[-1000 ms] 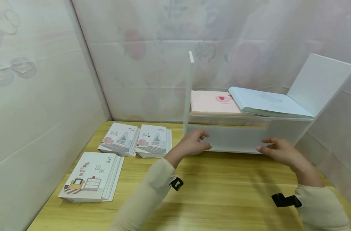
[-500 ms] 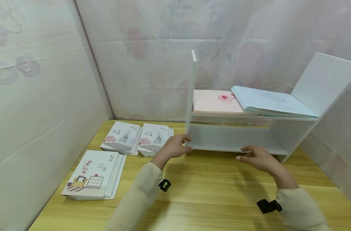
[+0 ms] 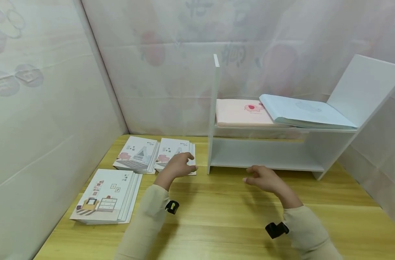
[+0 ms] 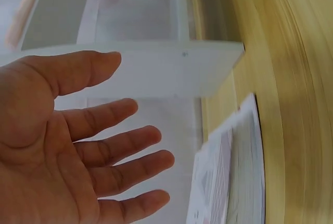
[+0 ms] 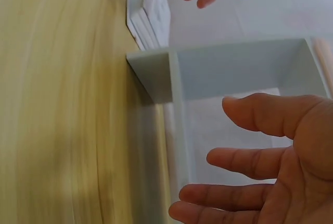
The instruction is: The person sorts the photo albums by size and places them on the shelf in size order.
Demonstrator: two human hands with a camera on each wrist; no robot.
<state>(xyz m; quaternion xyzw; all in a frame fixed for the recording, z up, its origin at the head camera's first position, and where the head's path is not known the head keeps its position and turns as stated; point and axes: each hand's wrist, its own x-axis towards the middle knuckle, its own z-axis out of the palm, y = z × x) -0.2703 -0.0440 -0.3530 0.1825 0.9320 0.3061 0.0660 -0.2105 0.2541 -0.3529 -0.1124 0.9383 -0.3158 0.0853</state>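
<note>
My left hand (image 3: 177, 167) holds nothing and hovers over the right of the two far white-covered books (image 3: 164, 150), overlapping it in the head view. In the left wrist view its fingers (image 4: 117, 174) are spread and relaxed, beside the shelf's side panel (image 4: 151, 70). My right hand (image 3: 265, 179), also holding nothing, is in front of the white shelf (image 3: 265, 167); its fingers (image 5: 229, 197) are loosely extended in the right wrist view. On the shelf's upper board lie a pink book with an elephant (image 3: 237, 112) and a light blue book (image 3: 301, 108) resting partly on it.
Another white-covered book (image 3: 135, 153) lies at the far left, and a larger one (image 3: 103, 195) with a furniture drawing lies nearer. The shelf's right panel (image 3: 363, 94) leans outward. Pale printed curtains (image 3: 171, 83) enclose the wooden table (image 3: 213, 224) at back and sides.
Both hands have moved left, away from the shelf's lower compartment. The left passed the left panel to the books; the right moved from the shelf's right side to its middle front.
</note>
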